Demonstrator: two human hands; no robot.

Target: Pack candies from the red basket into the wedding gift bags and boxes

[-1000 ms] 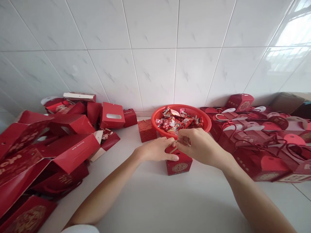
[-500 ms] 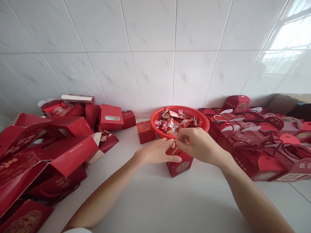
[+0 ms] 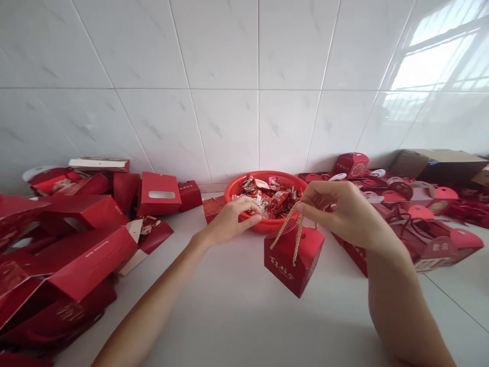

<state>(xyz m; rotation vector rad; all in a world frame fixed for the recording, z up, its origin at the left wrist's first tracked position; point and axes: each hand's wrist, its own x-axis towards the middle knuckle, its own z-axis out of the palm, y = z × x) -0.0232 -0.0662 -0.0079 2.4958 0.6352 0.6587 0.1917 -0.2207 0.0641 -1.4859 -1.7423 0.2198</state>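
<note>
Turned and tilted since half a second ago, one red box [image 3: 284,262] hangs from rope [image 3: 282,228] pinched in the right hand [image 3: 336,211], before one basket [image 3: 263,225] whose candies [image 3: 280,196] the left hand [image 3: 227,220], fingers loosely parted, partly covers, between left-side boxes [image 3: 93,255], cut off at the edge, and right-side boxes [image 3: 439,246] too overlapped to count.

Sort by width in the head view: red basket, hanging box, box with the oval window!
Red basket
Hanging box
Box with the oval window
The hanging box is nearer, so true sizes may differ.
</note>
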